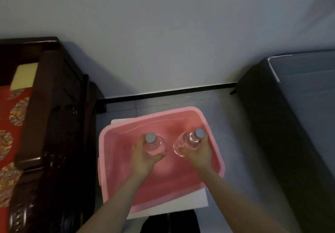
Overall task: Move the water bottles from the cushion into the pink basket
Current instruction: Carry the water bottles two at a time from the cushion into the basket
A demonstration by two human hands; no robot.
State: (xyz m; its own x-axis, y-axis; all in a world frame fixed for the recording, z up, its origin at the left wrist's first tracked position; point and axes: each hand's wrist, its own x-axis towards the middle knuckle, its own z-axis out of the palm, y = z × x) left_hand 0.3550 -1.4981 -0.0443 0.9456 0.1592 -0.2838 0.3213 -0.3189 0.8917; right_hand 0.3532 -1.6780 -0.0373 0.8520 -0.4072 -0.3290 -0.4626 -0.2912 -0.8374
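The pink basket (107,162) sits on the floor below me, on a white pad. Both my hands reach into it, each around a clear water bottle with a grey cap. My left hand (143,158) grips the left bottle (154,144) from its left side; that bottle stands nearly upright. My right hand (202,153) holds the right bottle (188,141), which tilts with its cap toward the upper right. Whether the bottles touch the basket floor cannot be told. The red patterned cushion (10,127) lies at the far left, with no bottle visible on it.
A dark wooden sofa arm (45,105) stands between the cushion and the basket. A dark grey box-like piece of furniture (297,114) stands to the right. A white wall with a black skirting strip (170,93) runs behind the basket. The white pad (197,200) shows beneath the basket's near edge.
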